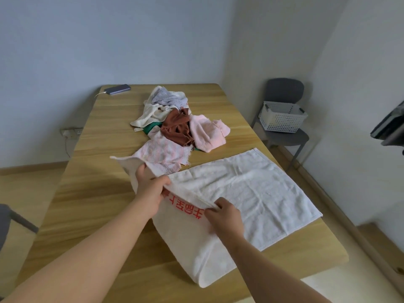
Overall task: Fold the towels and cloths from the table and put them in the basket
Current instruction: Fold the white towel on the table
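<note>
Person: left forearm, lower left of frame, and right forearm, lower right, both bare up to the frame edge; left hand and right hand bare too.

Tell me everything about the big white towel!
The white towel looks like soft terry with red printed characters. It lies spread on the wooden table, its left end lifted, folding over. The left hand and right hand pinch that lifted edge. A pink striped cloth touches its far edge.
</note>
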